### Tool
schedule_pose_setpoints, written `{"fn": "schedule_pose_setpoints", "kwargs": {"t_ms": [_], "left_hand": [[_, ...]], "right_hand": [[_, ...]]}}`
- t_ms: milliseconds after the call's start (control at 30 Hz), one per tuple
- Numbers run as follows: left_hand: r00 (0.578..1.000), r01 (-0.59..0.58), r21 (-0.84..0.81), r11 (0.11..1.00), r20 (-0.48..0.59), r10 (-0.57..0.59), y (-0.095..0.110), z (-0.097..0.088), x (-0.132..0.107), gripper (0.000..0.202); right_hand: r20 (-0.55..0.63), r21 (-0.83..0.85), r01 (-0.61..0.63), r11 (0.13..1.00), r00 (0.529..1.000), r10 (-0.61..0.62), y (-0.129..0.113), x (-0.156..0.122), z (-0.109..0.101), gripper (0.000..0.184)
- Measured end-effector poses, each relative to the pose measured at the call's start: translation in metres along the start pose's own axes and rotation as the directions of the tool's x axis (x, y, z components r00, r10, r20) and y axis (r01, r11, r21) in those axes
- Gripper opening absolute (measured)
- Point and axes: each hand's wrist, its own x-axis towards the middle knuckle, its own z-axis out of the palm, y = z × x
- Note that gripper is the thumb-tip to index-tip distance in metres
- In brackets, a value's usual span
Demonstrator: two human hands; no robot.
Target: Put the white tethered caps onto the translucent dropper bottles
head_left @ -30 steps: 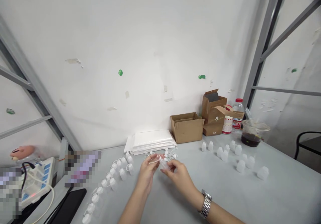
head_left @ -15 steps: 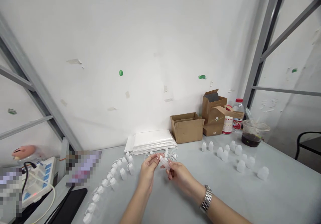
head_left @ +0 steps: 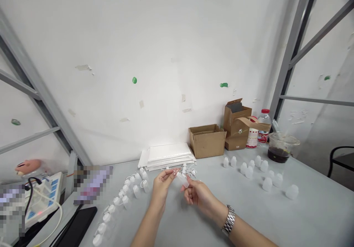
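Observation:
A small translucent plastic bottle [head_left: 182,180] is tilted between my hands above the table. My right hand [head_left: 201,196] grips its lower end between thumb and fingers. The fingertips of my left hand [head_left: 162,183] are pinched at its neck end; whether a cap is there is hidden. Behind my hands lies a small pile of white caps [head_left: 190,171] with loop straps. To the left runs a line of bottles with white caps [head_left: 116,201]. Several uncapped translucent bottles [head_left: 267,184] stand on the right.
White padded envelopes [head_left: 168,155] are stacked against the wall beside an open cardboard box [head_left: 207,145]. A paper bag [head_left: 236,129], a red-capped bottle [head_left: 264,127] and a tub of dark liquid [head_left: 280,149] stand back right. A black phone [head_left: 76,226] and a power strip [head_left: 45,199] lie left.
The bottle has tilted slightly and shifted a little to the right with my right hand. My left hand stays at its neck end. The view has turned very slightly.

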Motion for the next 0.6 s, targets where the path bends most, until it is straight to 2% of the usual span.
{"fn": "schedule_pose_setpoints", "kwargs": {"t_ms": [200,400,500,600], "left_hand": [[1.000,0.003,0.000,1.000,0.006,-0.003,-0.006,-0.003,0.003,0.030],[1.000,-0.001,0.003,1.000,-0.002,0.001,-0.014,-0.006,0.006,0.032],[1.000,0.001,-0.016,1.000,0.022,-0.001,-0.013,-0.005,0.006,0.030],[0.997,0.011,-0.047,0.999,0.073,-0.007,-0.010,-0.003,0.004,0.026]], "right_hand": [[-0.060,-0.022,0.112,0.993,0.992,-0.113,-0.002,0.001,0.000,0.046],[-0.092,-0.073,0.170,0.983,0.980,-0.176,-0.002,0.003,-0.001,0.042],[-0.082,-0.028,0.153,0.988,0.985,-0.155,-0.001,0.003,-0.002,0.043],[-0.027,0.099,0.049,0.994,0.999,-0.046,0.000,0.003,-0.003,0.042]]}}
